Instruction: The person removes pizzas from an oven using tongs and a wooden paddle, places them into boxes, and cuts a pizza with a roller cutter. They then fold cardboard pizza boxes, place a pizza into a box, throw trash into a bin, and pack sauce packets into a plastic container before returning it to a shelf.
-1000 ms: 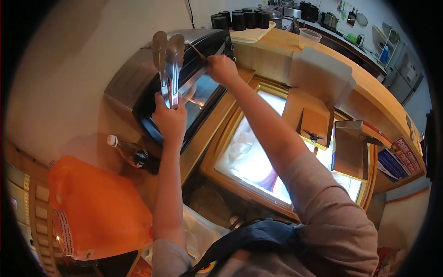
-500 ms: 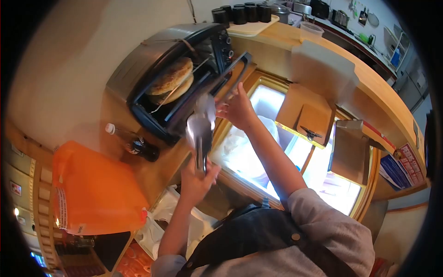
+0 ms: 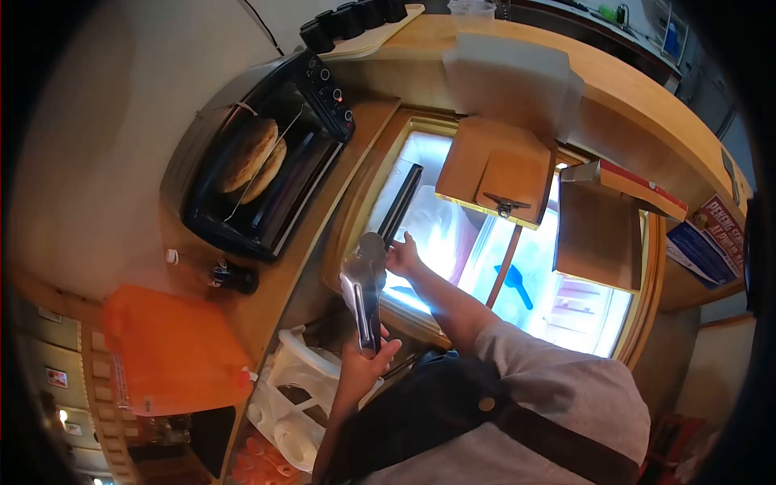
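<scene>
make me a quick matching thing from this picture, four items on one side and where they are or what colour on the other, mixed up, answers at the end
1. Tongs
2. Round breads
3. Bottle
4. Big jug

A. Orange
B. Inside the open oven
C. Dark, with a white cap
D. Held in the left hand

Pairs: 1-D, 2-B, 3-C, 4-A

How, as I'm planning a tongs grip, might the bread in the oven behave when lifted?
The bread looks flat and broad, so it may bend slightly; its browned surface suggests some firmness. Overlapping pieces could slide apart.
</scene>
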### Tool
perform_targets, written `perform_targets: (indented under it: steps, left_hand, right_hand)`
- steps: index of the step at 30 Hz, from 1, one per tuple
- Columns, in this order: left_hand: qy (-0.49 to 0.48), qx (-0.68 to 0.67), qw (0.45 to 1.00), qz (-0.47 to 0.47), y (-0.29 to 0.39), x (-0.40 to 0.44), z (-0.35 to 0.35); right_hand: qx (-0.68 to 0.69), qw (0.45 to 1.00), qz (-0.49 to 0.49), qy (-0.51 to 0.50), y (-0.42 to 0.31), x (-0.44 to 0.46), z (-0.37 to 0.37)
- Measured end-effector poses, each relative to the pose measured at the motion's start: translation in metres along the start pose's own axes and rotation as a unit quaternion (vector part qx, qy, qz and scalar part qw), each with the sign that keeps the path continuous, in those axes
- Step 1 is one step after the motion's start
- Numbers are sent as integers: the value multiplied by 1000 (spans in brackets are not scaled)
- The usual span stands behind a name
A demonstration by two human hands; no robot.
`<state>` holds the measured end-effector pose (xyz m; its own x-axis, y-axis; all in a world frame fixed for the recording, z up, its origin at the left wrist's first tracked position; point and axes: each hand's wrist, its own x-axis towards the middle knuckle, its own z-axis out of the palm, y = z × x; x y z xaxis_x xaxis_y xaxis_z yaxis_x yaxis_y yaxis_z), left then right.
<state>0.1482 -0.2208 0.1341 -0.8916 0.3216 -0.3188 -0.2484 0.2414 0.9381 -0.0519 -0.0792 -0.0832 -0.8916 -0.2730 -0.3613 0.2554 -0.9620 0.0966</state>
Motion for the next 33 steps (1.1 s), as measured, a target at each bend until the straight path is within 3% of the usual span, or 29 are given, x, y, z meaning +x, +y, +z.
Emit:
perform_targets:
  steps: [5, 7, 9, 11, 12, 15, 17, 18, 21, 27, 28, 31, 33]
  left_hand:
    - [-35, -16, 999, -2, -5, -7, -6]
    - [-43, -55, 998, -7, -20, -6, -17]
    - [-53, -101, 993, -8, -28, -7, -28]
    - [-66, -179, 981, -24, -36, -5, -38]
    - [-51, -213, 975, -39, -36, -4, -40]
    - [-52, -307, 947, -82, -37, 10, -47]
    - [-82, -363, 924, -86, -36, 22, -52]
    - [-95, -371, 920, -78, -36, 26, -54]
    - [-108, -365, 923, -62, -29, 35, -57]
    - [-90, -409, 905, -74, -21, 44, -73]
    - [-93, -416, 902, -65, -23, 47, -78]
    - [-100, -421, 900, -48, -24, 51, -91]
    - [-104, -414, 903, -38, -21, 52, -97]
  right_hand:
    - [-43, 995, -10, 85, 1, -9, 4]
    - [-127, 988, -11, 82, -15, -8, -17]
    - [-73, 980, -150, 112, -37, -49, -14]
    - [-101, 905, -388, 146, -74, -82, -22]
    - [30, 908, -380, 175, -95, -109, -8]
    - [34, 866, -445, 227, -143, -150, 5]
    - [-143, 824, -492, 241, -164, -146, 2]
    - [-72, 863, -437, 241, -181, -143, 3]
    - [-58, 879, -445, 158, -234, -108, -47]
    - [-169, 823, -469, 273, -176, -152, 43]
    - [-131, 813, -462, 330, -186, -136, 38]
    - [-151, 832, -445, 296, -221, -109, 5]
    - [-170, 821, -443, 317, -203, -126, 27]
